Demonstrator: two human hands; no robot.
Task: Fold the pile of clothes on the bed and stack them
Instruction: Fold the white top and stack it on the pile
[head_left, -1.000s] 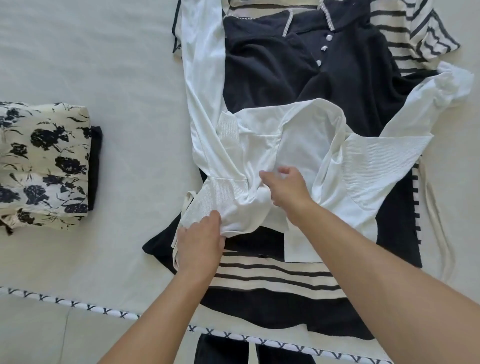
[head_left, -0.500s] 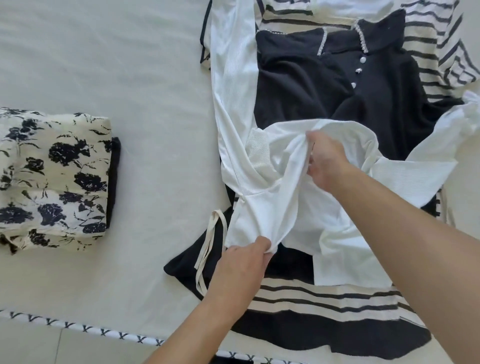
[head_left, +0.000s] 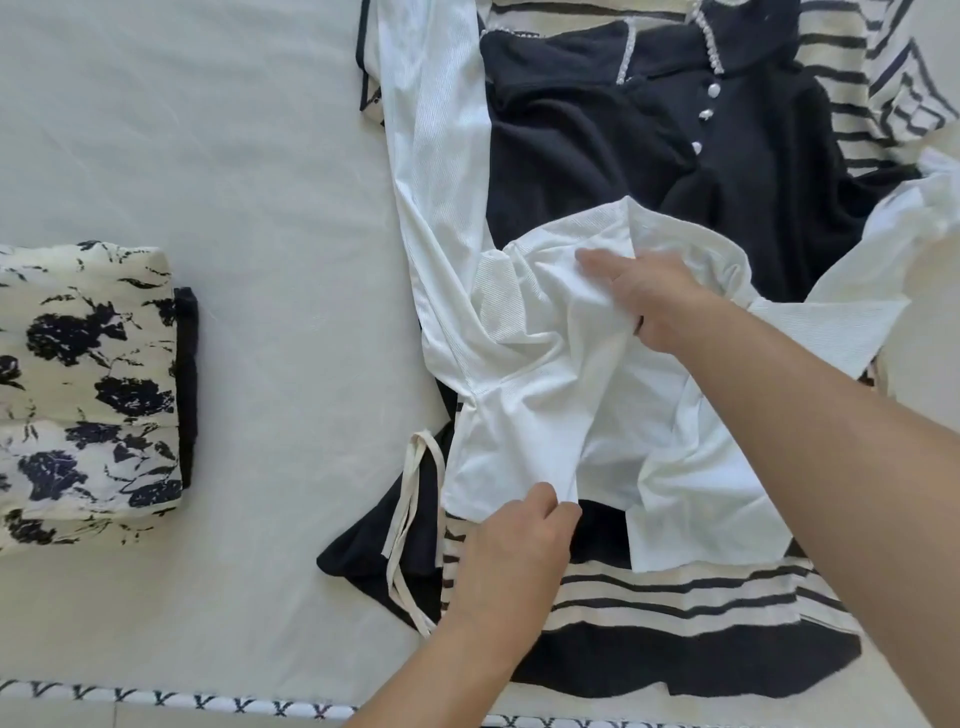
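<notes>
A white long-sleeved top (head_left: 524, 374) lies crumpled on top of the pile, one sleeve stretched toward the far side, the other out to the right. My left hand (head_left: 511, 545) pinches its lower hem. My right hand (head_left: 652, 291) grips a bunch of the white cloth near the middle. Under it lie a black garment with pearl buttons (head_left: 597, 140) and a black-and-cream striped garment (head_left: 675, 603). A folded stack with a black floral print on top (head_left: 83, 395) sits at the left on the bed.
The pale bed sheet (head_left: 234, 208) stretches between the folded stack and the pile. A patterned trim (head_left: 171, 699) marks the bed's near edge. A cream drawstring (head_left: 410, 514) trails from the pile's left side.
My right hand has drawn the white cloth up and away from me, stretching it against my left hand, which shifted right and kept hold of the hem. The view has shifted too.
</notes>
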